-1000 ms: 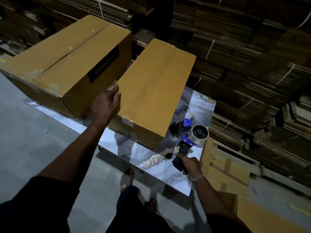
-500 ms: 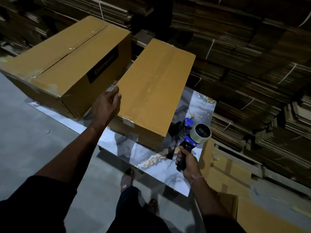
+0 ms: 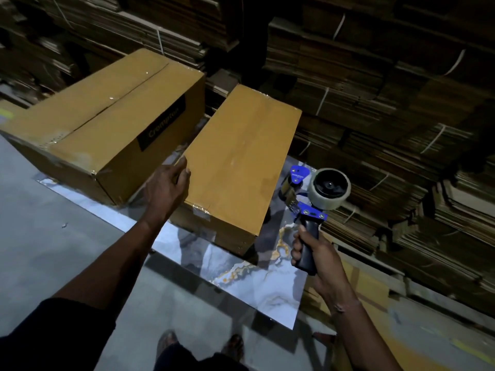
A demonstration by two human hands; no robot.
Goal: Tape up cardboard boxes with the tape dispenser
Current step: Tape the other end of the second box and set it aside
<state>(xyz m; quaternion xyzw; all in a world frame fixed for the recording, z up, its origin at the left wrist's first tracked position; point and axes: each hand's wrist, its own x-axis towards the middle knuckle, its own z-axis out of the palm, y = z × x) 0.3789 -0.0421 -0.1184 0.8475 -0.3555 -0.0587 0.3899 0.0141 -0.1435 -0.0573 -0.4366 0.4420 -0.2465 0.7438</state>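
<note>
Head view: a marble-patterned table (image 3: 270,290) carries two closed cardboard boxes, and everything below is placed relative to it. The smaller box (image 3: 241,167) lies lengthwise on the middle of the table, its near end close to the near edge. The larger box (image 3: 107,113), with a dark label on its side, sits on the table's left part, just beside the smaller one with a narrow gap between them.

The left hand (image 3: 167,187) rests against the smaller box's upper left edge, fingers (image 3: 182,167) loosely curled over the corner line, thumb side toward the gap.

The right hand (image 3: 312,250) is above the table's right end, fingers wrapped fully around the black handle of the tape dispenser (image 3: 312,199). The dispenser is lifted off the table surface, upright, its blue frame and tape roll (image 3: 329,188) above the fist, apart from the smaller box.

Beyond the table, bundled flat cardboard stacks (image 3: 375,89) fill the background.
</note>
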